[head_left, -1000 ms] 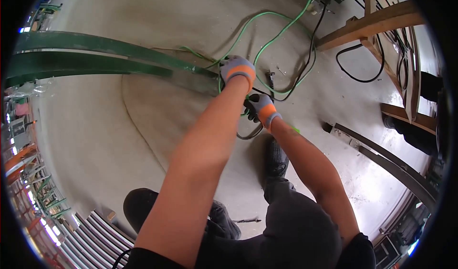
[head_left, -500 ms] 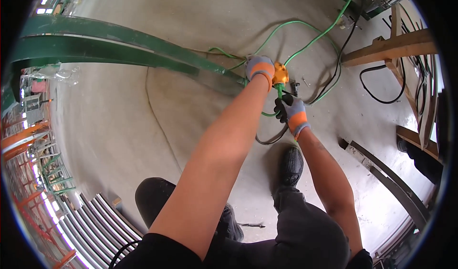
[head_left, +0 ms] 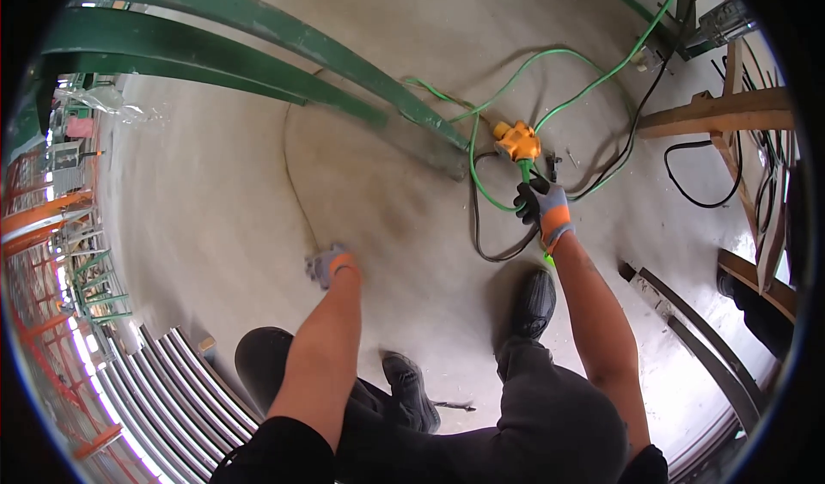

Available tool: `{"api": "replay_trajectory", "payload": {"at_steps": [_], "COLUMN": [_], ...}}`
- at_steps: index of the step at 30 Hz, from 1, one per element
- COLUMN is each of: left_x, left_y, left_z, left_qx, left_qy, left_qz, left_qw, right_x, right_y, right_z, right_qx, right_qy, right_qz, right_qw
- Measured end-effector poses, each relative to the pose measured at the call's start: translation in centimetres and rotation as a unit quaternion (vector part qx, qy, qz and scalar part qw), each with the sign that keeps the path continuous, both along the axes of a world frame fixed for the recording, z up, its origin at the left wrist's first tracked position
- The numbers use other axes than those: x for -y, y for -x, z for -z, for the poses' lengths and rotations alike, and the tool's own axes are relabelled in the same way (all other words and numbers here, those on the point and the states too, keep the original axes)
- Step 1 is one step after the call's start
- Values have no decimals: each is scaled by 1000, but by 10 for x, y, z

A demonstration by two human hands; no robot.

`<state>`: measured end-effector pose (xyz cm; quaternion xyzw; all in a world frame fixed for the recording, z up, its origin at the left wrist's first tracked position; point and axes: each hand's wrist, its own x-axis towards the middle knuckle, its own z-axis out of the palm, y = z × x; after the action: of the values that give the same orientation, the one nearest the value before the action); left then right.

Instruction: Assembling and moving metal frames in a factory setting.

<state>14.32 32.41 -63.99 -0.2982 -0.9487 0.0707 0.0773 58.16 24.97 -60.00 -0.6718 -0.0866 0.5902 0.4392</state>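
Observation:
An orange multi-outlet power block [head_left: 518, 140] is on the concrete floor ahead of me. A green plug [head_left: 525, 170] joins its near side, and my right hand [head_left: 543, 205], in a grey and orange glove with dark palm, is closed around the plug's lower end and cord. Over to the left, my left hand [head_left: 331, 265], gloved alike, reaches low to a thin brown cord [head_left: 290, 162] on the floor. Motion smears its fingers, so whether they hold the cord does not show. Green cable [head_left: 563, 52] and black cable [head_left: 478, 226] loop around the block.
Green steel beams [head_left: 284, 42] slant in from the upper left, one ending beside the block. A wooden frame [head_left: 722, 113] with hanging black cables stands right. Metal bars [head_left: 163, 381] lie lower left, dark metal strips [head_left: 696, 338] lower right. My shoes [head_left: 534, 304] are on the floor.
My left hand has let go of the orange block and swung left and toward me, down to the thin cord. My right hand keeps its hold at the green plug.

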Motion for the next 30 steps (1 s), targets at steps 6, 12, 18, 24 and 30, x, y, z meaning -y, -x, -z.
{"api": "replay_trajectory", "payload": {"at_steps": [6,12,18,24,30], "left_x": [13,-176,-258,-135,18], "left_y": [53,102,4,-75,-252], "left_z": [9,-16,-51,-65,-84], "left_qx": [153,71,488,518,629], "left_qy": [90,-13,-211,-462,-184], "left_qz": [76,344,339,274,397], "left_qw": [981,936,776,666,642], "right_x": [17,14,44,59,93], "right_y": [-15,-6,-5,19,28], "right_z": [5,-5,-1,-27,-7], "right_qx": [24,24,14,75,116], "right_qy": [17,5,-31,-40,-71], "right_qz": [11,13,48,75,88], "right_qw": [1000,1000,998,994,987]}}
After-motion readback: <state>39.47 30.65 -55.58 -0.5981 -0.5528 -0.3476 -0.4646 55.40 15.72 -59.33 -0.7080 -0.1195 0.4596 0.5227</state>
